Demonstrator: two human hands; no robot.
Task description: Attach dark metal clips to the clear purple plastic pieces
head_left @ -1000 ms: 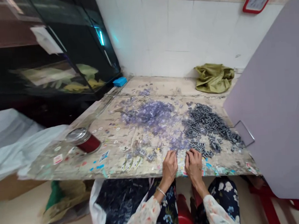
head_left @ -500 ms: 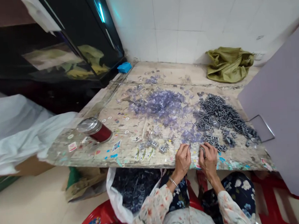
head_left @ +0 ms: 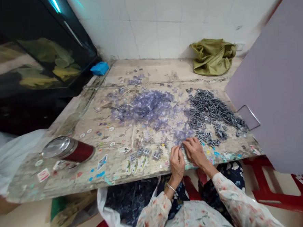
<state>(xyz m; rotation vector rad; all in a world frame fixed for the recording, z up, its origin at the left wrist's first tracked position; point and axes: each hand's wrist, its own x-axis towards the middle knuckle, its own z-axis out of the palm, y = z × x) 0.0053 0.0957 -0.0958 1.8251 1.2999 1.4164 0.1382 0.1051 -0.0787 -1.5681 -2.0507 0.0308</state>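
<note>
My left hand [head_left: 177,161] is closed in a pinch close to the table's front edge. Beside it, my right hand [head_left: 195,152] has its fingers bent together, their tips nearly touching the left ones. Whatever lies between the fingertips is too small and covered to make out. Just beyond both hands are thin, see-through purple plastic pieces [head_left: 180,134], with a bigger heap of them [head_left: 151,105] farther back. To the right spreads a pile of small dark grey plastic parts [head_left: 209,108]. A few assembled-looking clear and grey pieces [head_left: 157,155] sit left of my left hand.
On the worn wooden table [head_left: 90,114] stand a red canister with a metal lid [head_left: 79,150] and a blue box [head_left: 100,68]. An olive cloth bag [head_left: 213,58] lies at the back. A purple panel [head_left: 273,85] borders the right; below hangs a white sack of dark parts [head_left: 131,200].
My hands have come together; the right one moved in toward the left, and the dark grey piece visible in it before is now hidden. The camera view has turned to the right.
</note>
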